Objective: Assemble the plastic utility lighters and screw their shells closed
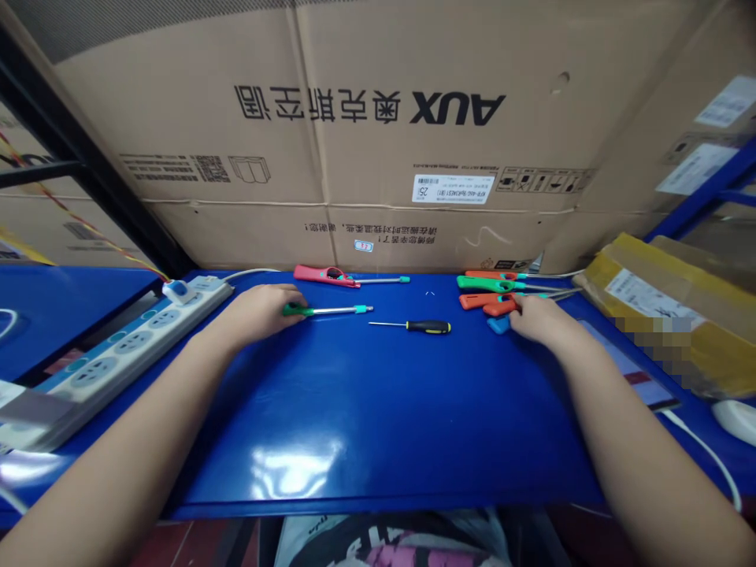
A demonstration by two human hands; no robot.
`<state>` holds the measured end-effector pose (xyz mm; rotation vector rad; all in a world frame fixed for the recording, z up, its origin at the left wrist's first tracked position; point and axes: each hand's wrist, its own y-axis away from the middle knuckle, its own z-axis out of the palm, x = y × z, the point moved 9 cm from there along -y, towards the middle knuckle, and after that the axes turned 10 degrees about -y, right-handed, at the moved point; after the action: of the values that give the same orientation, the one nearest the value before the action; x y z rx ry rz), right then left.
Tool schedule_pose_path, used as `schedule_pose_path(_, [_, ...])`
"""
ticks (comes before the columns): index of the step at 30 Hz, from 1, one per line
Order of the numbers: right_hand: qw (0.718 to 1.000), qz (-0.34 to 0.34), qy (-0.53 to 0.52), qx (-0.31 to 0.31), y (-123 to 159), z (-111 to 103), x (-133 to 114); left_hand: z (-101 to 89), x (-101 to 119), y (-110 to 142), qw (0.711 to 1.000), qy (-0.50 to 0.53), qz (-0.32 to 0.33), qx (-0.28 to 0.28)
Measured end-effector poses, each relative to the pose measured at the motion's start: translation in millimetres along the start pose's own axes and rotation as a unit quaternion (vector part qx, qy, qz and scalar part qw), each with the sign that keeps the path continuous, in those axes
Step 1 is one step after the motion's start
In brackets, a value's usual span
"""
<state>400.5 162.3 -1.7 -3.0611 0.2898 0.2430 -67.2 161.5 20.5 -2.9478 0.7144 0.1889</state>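
Note:
My left hand (pixel 263 312) is closed around the handle of a green long-neck lighter (pixel 305 312), whose metal neck points right along the table. Just behind it lies a red long-neck lighter (pixel 316 275), its neck also toward the right. A screwdriver (pixel 428 326) with a black and yellow handle rests between my hands. My right hand (pixel 540 319) has its fingers pinched on an orange lighter (pixel 496 309) at the front of a group. Close by are a blue lighter (pixel 499 324), another green lighter (pixel 483 284) and more orange lighters (pixel 479 301). My fingers partly hide the nearest ones.
A white power strip (pixel 133 342) runs along the left side. On the right are a yellow-taped package (pixel 655 291), a phone or tablet (pixel 635 370) and a white cable (pixel 709 453). A large cardboard sheet (pixel 366 165) stands behind the blue table (pixel 402 417).

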Motion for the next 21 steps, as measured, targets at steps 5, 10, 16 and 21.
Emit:
schedule_pose_path(5, [1.000,0.014,0.002,0.004,6.9,3.9,-1.0,-3.0,-2.6,7.7,0.998,0.021,-0.006,-0.054])
schedule_pose_path(10, [0.996,-0.066,-0.027,0.050,18.3,-12.6,-28.2,-8.5,3.0,20.7,0.993,0.051,-0.010,-0.106])
schedule_pose_path(16, [0.963,-0.241,-0.096,0.069,46.9,-15.8,-92.4,-4.8,24.4,42.8,0.970,0.110,0.028,-0.217])
schedule_pose_path(21, [0.857,-0.463,-0.225,-0.026,104.0,-9.9,-154.8,-13.7,94.3,49.2,0.950,0.175,0.117,-0.229])
